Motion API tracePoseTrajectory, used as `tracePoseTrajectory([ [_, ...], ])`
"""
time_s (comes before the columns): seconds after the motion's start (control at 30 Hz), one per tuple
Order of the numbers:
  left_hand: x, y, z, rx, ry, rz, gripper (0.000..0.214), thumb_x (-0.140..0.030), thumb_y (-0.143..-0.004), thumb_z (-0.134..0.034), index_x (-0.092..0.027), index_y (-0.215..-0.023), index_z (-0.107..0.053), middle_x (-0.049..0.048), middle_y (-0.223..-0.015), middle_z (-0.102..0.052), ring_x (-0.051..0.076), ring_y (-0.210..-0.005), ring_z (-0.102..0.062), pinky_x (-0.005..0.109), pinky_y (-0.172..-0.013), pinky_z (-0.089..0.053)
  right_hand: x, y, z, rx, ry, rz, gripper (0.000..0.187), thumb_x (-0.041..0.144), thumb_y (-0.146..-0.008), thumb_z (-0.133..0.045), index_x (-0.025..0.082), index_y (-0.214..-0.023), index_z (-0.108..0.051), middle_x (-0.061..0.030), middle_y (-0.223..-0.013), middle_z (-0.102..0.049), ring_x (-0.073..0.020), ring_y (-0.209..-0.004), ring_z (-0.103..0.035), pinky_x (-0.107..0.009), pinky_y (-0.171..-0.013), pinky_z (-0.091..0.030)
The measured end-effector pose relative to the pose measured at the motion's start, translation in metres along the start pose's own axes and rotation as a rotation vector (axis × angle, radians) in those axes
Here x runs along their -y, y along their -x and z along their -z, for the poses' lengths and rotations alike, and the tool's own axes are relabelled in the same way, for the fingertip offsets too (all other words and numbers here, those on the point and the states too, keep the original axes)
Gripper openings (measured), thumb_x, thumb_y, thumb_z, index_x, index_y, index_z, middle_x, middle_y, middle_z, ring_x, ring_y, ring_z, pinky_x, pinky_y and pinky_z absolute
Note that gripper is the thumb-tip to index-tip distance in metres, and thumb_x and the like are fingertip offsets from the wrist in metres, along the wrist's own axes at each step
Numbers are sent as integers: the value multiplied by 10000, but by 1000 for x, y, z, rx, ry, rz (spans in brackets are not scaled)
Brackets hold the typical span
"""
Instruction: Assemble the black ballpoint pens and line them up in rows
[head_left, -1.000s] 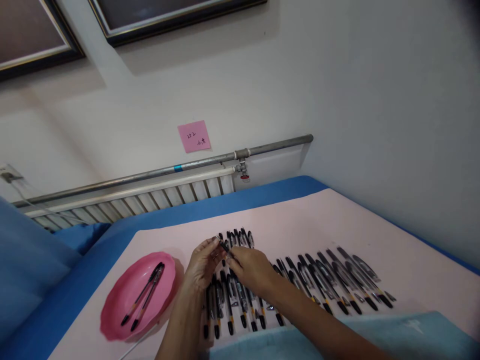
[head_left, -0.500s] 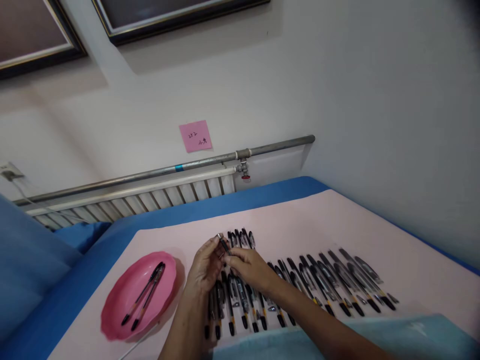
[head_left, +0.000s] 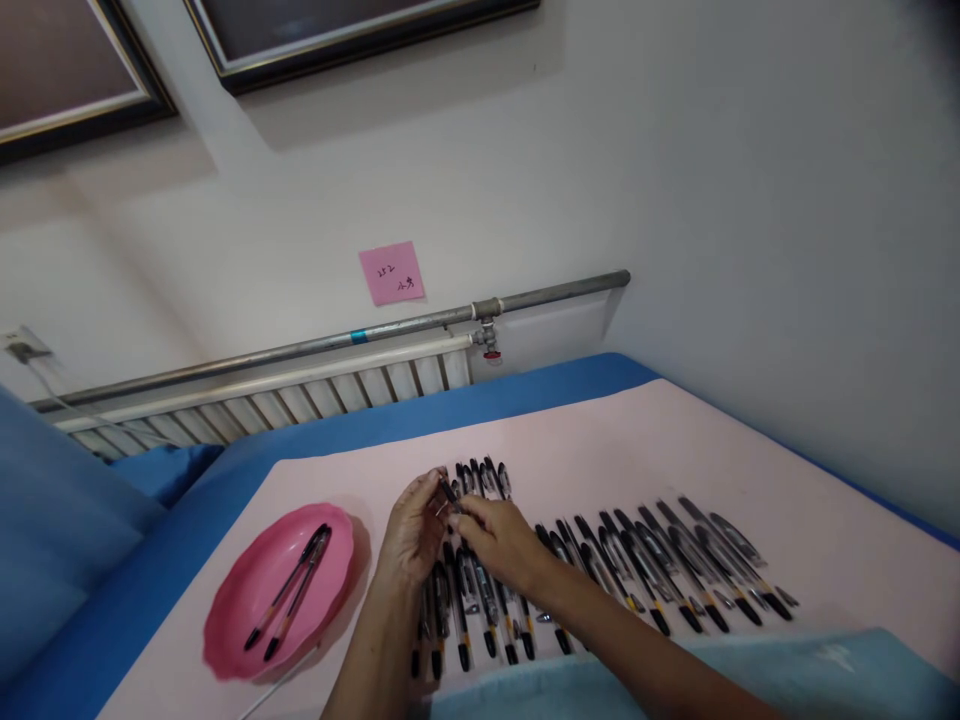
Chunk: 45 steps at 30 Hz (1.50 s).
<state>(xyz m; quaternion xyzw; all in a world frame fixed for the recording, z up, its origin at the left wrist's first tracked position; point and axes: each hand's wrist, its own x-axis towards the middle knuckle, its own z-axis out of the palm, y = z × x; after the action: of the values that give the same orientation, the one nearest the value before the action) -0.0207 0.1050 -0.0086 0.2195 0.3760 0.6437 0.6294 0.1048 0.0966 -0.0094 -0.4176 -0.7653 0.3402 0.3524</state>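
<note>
My left hand (head_left: 414, 530) and my right hand (head_left: 501, 540) meet over the left end of a long row of black pens (head_left: 645, 565) laid on a pink sheet (head_left: 600, 450). Both hands pinch one small black pen (head_left: 448, 493) between their fingertips, held just above the row. More pens (head_left: 480, 476) lie just beyond my fingers. A pink dish (head_left: 247, 600) to the left holds two black pens (head_left: 291, 590).
The pink sheet covers a blue-clothed surface (head_left: 495, 395). A radiator (head_left: 247, 405) and a metal pipe (head_left: 345, 340) run along the wall behind. A pink sticky note (head_left: 391, 272) is stuck on the wall. A light blue cloth (head_left: 750, 680) lies at the near edge.
My hands have stayed over the same spot, with small shifts of the fingers working the pen between them. The view has drifted slightly.
</note>
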Motion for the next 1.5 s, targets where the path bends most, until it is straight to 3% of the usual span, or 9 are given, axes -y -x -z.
tracePoseTrajectory([
  [0.37,-4,6,-4,73,-51,-62,205,-197,-561,-739,-127,-735,-655,20,-668,-641,96,-616,-578,197,-589,-427,8,1,9,107,-341,-96,245,273,-799,-428,171,-578,-460,48,-520,-435,-87,-512,-421,-200,-510,-328],
  [0.53,-11,-4,8,-121,-22,-169,238,-190,-537,-754,-135,-736,-637,8,-663,-643,75,-551,-568,207,-571,-453,6,-1,10,-1,-285,-130,228,268,-695,-579,188,-900,-517,55,-611,-486,-94,-546,-452,-197,-518,-347],
  [0.63,-14,-6,12,-198,28,-211,211,-179,-558,-740,-147,-730,-623,-1,-664,-643,68,-550,-574,195,-557,-459,4,0,8,-99,-125,-65,112,212,-691,-556,190,-794,-516,35,-649,-511,-106,-593,-477,-207,-556,-363],
  [0.8,-17,-7,13,-175,88,-184,142,-137,-610,-698,-153,-723,-612,9,-701,-658,96,-618,-608,216,-584,-484,1,0,7,-70,-186,-84,165,281,-815,-392,183,-794,-524,19,-639,-523,-100,-507,-478,-220,-516,-369],
  [0.93,-18,-7,15,-186,128,-187,108,-116,-633,-677,-155,-709,-611,0,-673,-656,89,-605,-607,205,-583,-484,1,0,6,-115,-95,-67,190,286,-720,-543,189,-881,-522,18,-679,-528,-125,-598,-499,-228,-551,-372],
  [1.07,-19,-8,15,-180,123,-181,103,-127,-635,-679,-152,-713,-617,5,-688,-661,97,-609,-612,218,-589,-492,4,0,7,-121,-124,-47,175,277,-807,-404,182,-702,-506,8,-632,-522,-122,-594,-497,-231,-565,-374],
  [1.2,-19,-7,15,-184,133,-165,84,-129,-647,-671,-152,-706,-615,5,-671,-660,100,-602,-614,218,-584,-495,3,0,8,-121,-121,-75,178,320,-755,-505,179,-862,-530,12,-664,-525,-126,-590,-498,-228,-543,-376],
  [1.37,-19,-7,14,-199,138,-151,73,-116,-655,-661,-141,-700,-609,10,-669,-660,101,-585,-615,214,-568,-500,1,0,9,-127,-102,-41,180,288,-814,-411,177,-721,-517,9,-617,-529,-120,-579,-499,-222,-543,-372],
  [1.5,-18,-7,14,-198,156,-155,68,-97,-657,-649,-134,-695,-606,18,-667,-661,110,-591,-620,218,-558,-506,1,0,10,-114,-58,-19,155,308,-765,-499,182,-842,-546,1,-685,-566,-129,-599,-512,-230,-554,-375],
])
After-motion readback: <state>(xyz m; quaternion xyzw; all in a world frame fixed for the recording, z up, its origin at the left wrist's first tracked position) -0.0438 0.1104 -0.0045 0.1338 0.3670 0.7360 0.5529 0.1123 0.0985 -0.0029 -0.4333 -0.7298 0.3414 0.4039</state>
